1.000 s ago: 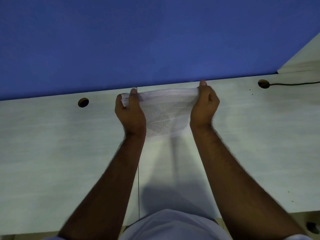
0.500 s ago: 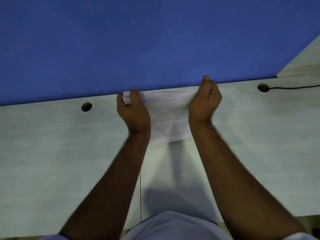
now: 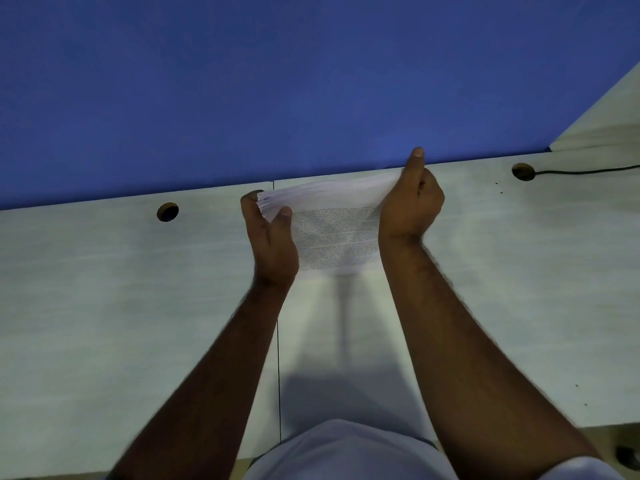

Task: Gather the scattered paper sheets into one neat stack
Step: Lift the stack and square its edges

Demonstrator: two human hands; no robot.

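A stack of white paper sheets point(image 3: 334, 233) with printed text stands upright on its long edge on the pale desk point(image 3: 104, 289), near the blue partition. My left hand point(image 3: 272, 237) grips the stack's left end, thumb across the front, where the sheet edges fan out slightly. My right hand point(image 3: 410, 206) clasps the right end, thumb pointing up over the top edge. The stack's top edge faces me and shows several layered sheets.
A blue partition wall point(image 3: 277, 81) rises right behind the desk. Two cable holes sit in the desk, one at the left point(image 3: 168, 212), one at the right point(image 3: 523, 171) with a black cable point(image 3: 588, 172) leading off. A seam point(image 3: 278, 358) runs down the desk.
The stack has tilted a little toward me, showing more of the printed face. My left thumb has shifted onto the front of the sheets; both hands keep hold of the ends.
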